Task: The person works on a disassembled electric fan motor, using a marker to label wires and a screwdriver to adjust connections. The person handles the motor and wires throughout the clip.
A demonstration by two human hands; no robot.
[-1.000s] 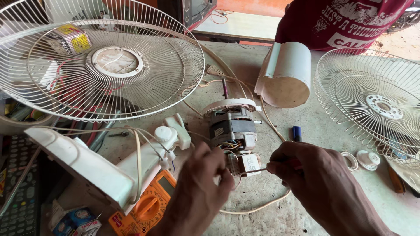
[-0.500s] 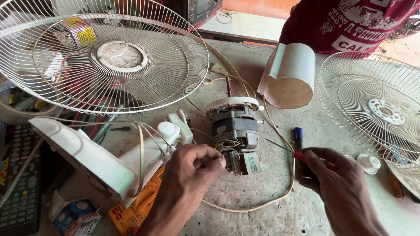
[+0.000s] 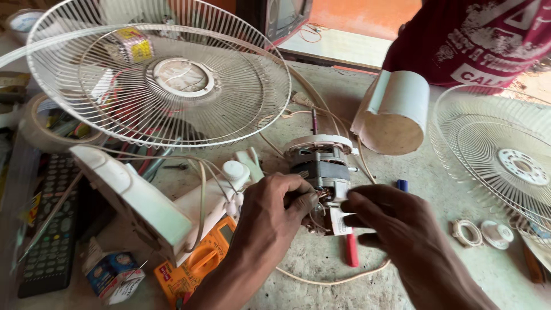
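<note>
The motor [image 3: 322,166] stands upright on the surface [image 3: 436,189], near its middle, with thin wires [image 3: 317,221] and a white tag [image 3: 340,223] at its lower end. Both hands meet at that lower end: the left hand [image 3: 270,215] comes in from the left, its grip narrow, fingertips [image 3: 307,201] pinched on the wires against the motor's side; the right hand [image 3: 396,221] comes in from the right, its fingers curled close at the tag, though what that grip holds cannot be told. A red-handled tool [image 3: 350,250] lies on the surface just below the hands, partly under the right one. A white cord [image 3: 321,280] loops beneath them. Left of the motor lie a white fan housing [image 3: 143,201] and an orange meter [image 3: 192,267]. Behind stand a fan guard [image 3: 160,74] and a white cover [image 3: 396,112]; a second guard [image 3: 505,161] lies to the right.
</note>
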